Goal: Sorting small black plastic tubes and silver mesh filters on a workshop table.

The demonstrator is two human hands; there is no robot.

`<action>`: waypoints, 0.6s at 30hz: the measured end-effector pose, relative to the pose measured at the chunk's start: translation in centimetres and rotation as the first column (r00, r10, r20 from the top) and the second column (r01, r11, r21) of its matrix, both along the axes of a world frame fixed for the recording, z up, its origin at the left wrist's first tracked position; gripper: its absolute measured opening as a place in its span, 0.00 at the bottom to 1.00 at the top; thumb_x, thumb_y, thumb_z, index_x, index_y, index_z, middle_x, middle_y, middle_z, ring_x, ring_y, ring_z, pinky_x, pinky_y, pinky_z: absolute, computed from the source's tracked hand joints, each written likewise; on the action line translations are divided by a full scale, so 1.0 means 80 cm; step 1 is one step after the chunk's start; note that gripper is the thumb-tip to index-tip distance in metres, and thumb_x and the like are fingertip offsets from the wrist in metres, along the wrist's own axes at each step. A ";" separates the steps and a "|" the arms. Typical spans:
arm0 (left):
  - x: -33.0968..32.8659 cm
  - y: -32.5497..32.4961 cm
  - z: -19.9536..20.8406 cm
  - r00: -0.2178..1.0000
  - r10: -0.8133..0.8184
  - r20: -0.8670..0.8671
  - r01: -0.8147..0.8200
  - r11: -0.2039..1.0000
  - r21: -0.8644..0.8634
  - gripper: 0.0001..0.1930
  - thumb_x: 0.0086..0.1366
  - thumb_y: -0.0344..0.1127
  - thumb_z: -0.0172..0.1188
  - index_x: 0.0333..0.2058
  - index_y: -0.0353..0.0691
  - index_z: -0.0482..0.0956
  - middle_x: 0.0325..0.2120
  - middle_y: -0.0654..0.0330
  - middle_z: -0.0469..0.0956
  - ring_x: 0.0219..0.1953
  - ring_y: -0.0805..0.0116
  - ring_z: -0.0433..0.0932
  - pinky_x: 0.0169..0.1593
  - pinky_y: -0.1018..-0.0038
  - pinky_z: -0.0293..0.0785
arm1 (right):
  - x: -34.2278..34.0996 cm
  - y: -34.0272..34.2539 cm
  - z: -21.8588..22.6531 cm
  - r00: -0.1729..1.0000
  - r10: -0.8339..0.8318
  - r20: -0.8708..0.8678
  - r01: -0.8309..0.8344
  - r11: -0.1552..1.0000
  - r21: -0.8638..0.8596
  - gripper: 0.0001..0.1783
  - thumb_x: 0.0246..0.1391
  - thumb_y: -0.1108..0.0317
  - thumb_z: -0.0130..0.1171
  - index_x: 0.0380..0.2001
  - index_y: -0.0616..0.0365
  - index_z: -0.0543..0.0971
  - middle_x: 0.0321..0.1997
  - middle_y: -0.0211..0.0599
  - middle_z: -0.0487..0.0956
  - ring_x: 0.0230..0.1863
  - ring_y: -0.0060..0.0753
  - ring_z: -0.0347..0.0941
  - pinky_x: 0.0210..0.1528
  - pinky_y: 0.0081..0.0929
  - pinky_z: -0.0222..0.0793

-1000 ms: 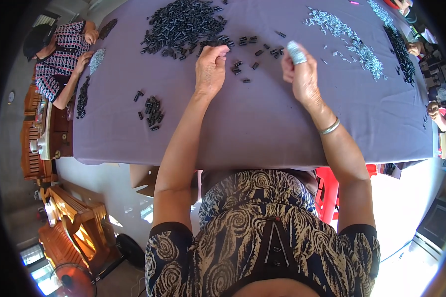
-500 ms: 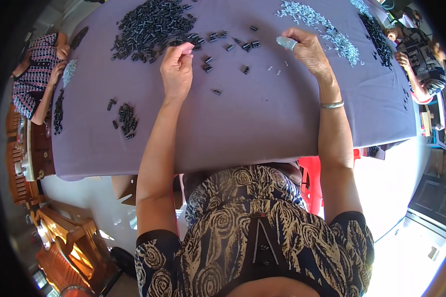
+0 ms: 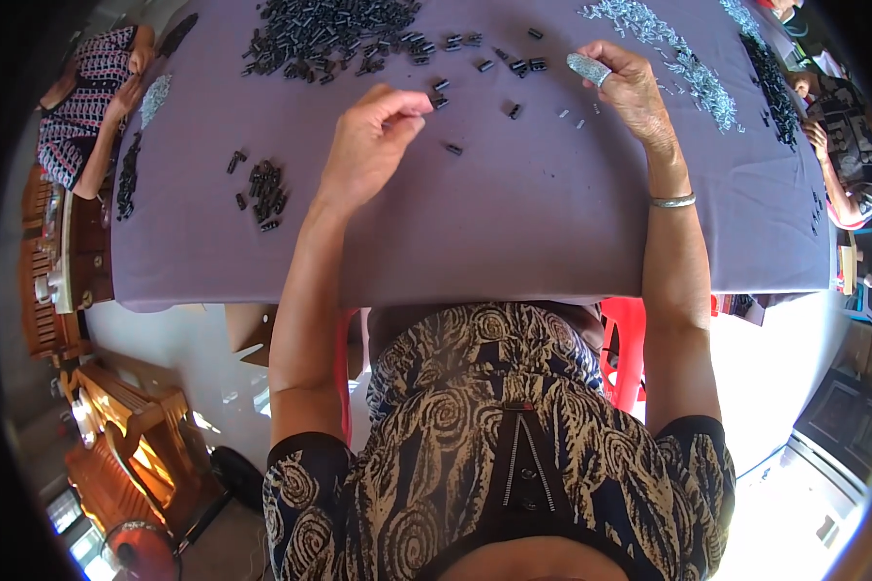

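Observation:
My left hand (image 3: 370, 145) is over the middle of the table, its fingers curled and its thumb drawn toward the index finger. Its fingertips are right beside a small black cylindrical part (image 3: 441, 102), and whether they grip it cannot be made out. My right hand (image 3: 632, 95) is raised to the right, thumb and fingers closed together. A silvery-grey cover (image 3: 587, 68) wraps one of its digits. Anything pinched there is too small to see. Between the hands lie several loose black parts (image 3: 515, 111) and a few tiny clear pieces (image 3: 579, 124).
A large heap of black parts (image 3: 325, 34) lies at the far left of the purple tablecloth (image 3: 494, 232), with a smaller group (image 3: 267, 192) nearer. Tiny clear pieces (image 3: 702, 87) form a pile at the far right. People sit at the left (image 3: 92, 107) and right (image 3: 848, 136) edges.
My left hand has moved right and nearer to me, down to the loose black parts. My right hand stays closed in about the same place. The whole view has shifted slightly.

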State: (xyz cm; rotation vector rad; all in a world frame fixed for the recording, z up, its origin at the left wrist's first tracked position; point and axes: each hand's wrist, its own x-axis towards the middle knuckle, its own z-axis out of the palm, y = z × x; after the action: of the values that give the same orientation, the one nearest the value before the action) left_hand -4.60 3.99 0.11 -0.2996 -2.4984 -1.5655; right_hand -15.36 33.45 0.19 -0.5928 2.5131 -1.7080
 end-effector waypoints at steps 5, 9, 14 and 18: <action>0.028 0.018 0.000 0.997 -0.062 -0.038 0.051 0.971 -0.235 0.11 0.53 0.24 0.61 0.37 0.36 0.77 0.31 0.62 0.73 0.32 0.71 0.74 0.35 0.78 0.70 | 0.001 -0.002 0.000 1.000 -0.023 0.011 0.024 0.995 -0.099 0.11 0.49 0.78 0.47 0.33 0.59 0.78 0.27 0.23 0.76 0.26 0.11 0.68 0.25 0.13 0.61; 0.021 0.030 -0.009 0.988 -0.071 -0.138 0.007 0.909 -0.416 0.08 0.54 0.27 0.61 0.34 0.38 0.77 0.31 0.61 0.72 0.30 0.62 0.74 0.35 0.71 0.70 | 0.000 0.000 -0.002 1.000 -0.021 0.003 0.022 0.997 -0.080 0.09 0.53 0.75 0.48 0.36 0.54 0.77 0.34 0.21 0.75 0.27 0.08 0.66 0.22 0.07 0.57; -0.004 0.042 -0.009 0.990 -0.076 -0.116 0.011 0.878 -0.479 0.04 0.55 0.29 0.59 0.30 0.41 0.75 0.28 0.61 0.71 0.30 0.60 0.74 0.33 0.67 0.70 | 0.007 -0.003 0.005 0.999 -0.053 -0.005 0.052 0.988 -0.147 0.10 0.49 0.78 0.47 0.33 0.59 0.77 0.27 0.24 0.76 0.26 0.12 0.66 0.26 0.13 0.60; -0.026 0.058 -0.012 0.983 -0.020 -0.181 -0.067 0.883 -0.464 0.03 0.55 0.29 0.59 0.29 0.42 0.73 0.27 0.60 0.69 0.30 0.58 0.75 0.32 0.64 0.71 | 0.011 -0.003 0.011 0.999 -0.031 0.010 0.032 0.978 -0.208 0.06 0.51 0.74 0.52 0.32 0.59 0.77 0.25 0.23 0.74 0.25 0.12 0.65 0.26 0.13 0.59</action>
State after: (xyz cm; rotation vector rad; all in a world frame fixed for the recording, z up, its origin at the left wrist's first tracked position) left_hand -6.72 8.62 -0.83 -0.4505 -2.6842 -0.8522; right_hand -14.49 33.18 1.05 -0.5608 2.3690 -1.9966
